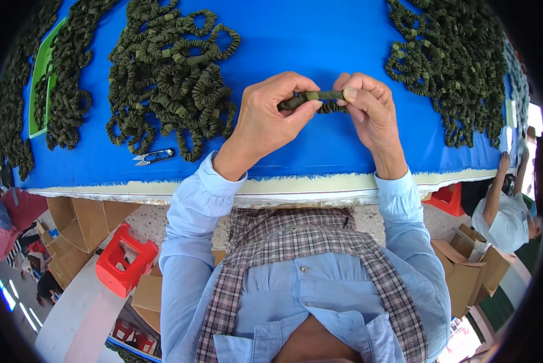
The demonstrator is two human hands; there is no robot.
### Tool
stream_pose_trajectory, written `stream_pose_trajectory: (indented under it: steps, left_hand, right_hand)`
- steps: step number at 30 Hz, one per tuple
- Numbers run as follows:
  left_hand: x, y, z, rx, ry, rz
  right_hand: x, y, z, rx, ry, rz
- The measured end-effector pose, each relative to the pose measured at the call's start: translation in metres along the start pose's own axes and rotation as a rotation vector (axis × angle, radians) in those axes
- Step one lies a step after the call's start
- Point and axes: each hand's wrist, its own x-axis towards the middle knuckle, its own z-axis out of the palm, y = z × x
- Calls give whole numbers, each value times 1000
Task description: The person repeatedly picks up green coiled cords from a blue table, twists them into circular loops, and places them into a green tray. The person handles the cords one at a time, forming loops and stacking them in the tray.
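Above the blue cloth, both my hands hold one dark green scrunchie (327,95), pulled out sideways between them. My left hand (271,112) is closed on its left part with thumb and fingers. At the other end, my right hand (373,109) pinches it between thumb and fingertips. A flat, smooth stretch of the fabric shows between the hands, and a gathered part hangs just below. To the left lies a big pile of matching scrunchies (168,72). Thread snips (154,156) rest below that pile, blades toward the left.
Another scrunchie heap (459,72) covers the table's right side. More lie at far left around a green tray (39,91). The table's near edge (308,187) runs in front of me. Red stools (125,260) and cardboard boxes (81,224) stand below. Other people (501,212) sit at both sides.
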Motion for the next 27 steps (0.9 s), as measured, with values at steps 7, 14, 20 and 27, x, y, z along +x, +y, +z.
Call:
stream_pose_trajectory:
  steps: [7,14,20,27]
  left_hand:
    - [1,-2,0,-38,-73,-1]
    - [1,-3,-3,-107,-119,-114]
    - [2,-3,1,80,-20,107]
    - [0,-4,-1,43,-1,31]
  right_hand:
    - [1,10,5,-476,-37,-91]
    - [0,3,-1,-325,17,14]
    - [-3,9,9,-329,7,-60]
    - [-1,6,3,-285,-4,-48]
